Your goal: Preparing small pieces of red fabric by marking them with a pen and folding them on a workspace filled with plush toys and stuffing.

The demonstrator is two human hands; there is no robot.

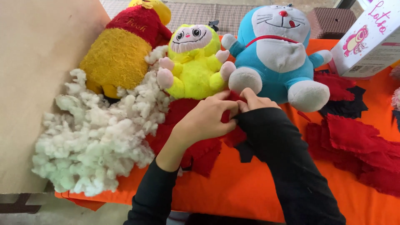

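My left hand (206, 118) and my right hand (255, 101) meet at the middle of the orange table cover (233, 187), both pinching a piece of red fleece fabric (196, 146). The fabric spreads under and below my left wrist. Both arms wear black sleeves. Just beyond my fingers sit a blue and white cat plush (277, 50) and a yellow-green plush (196, 62) with a pink face. A black fabric scrap (246, 152) lies under my right forearm.
A heap of white stuffing fibre (96, 133) lies at the left. Behind it leans a yellow bear plush in a red shirt (125, 46). Red and black fabric pieces (358, 141) cover the right side. A white and pink box (371, 37) stands at the far right.
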